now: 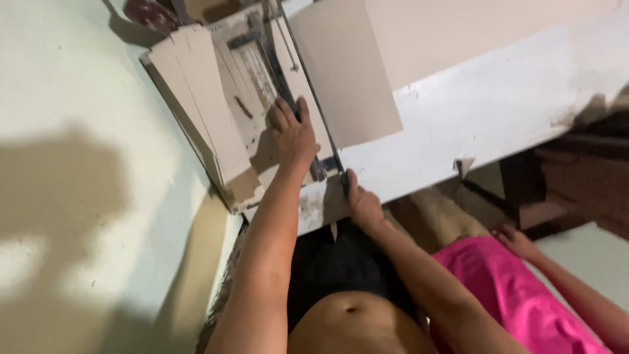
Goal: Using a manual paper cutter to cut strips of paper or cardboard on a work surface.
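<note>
Nearest: a second person in a pink garment (517,301) sits close on the wearer's right, hand (515,240) resting on their own lap, well clear of the blade for now. Risk: any lean-in puts that arm near the swing path.

Right hand (362,203): grip clenched round the handle end of the paper cutter's blade arm (313,98), at the near edge of the white desk (498,105). The arm looks down or nearly down along the cutting edge. Risk: the grip sits at the very tip of the handle, so a slip there lets the arm drop or twist uncontrolled.

Left hand (293,134): grip released, palm flat, pressing on the cutter bed (252,78) just beside the blade line. Fingertips (303,105) lie right against the arm. Main hazard: fingers creep over the edge and get nipped when the arm closes.

Grey cardboard sheet (344,72) lies under the arm, mostly hanging out on the right side across the desk. Only the hand pressure holds it. Risk: the sheet pivots under shear, giving a skewed cut.

Cut strips (196,98) are stacked on the left side of the bed, overhanging its edge towards the wall (72,164). Risk: the stack slides off, or shifts under the pressing hand.

Cutter base sits at the desk corner, partly over the edge as far as the view shows; downward force could rock it.
</note>
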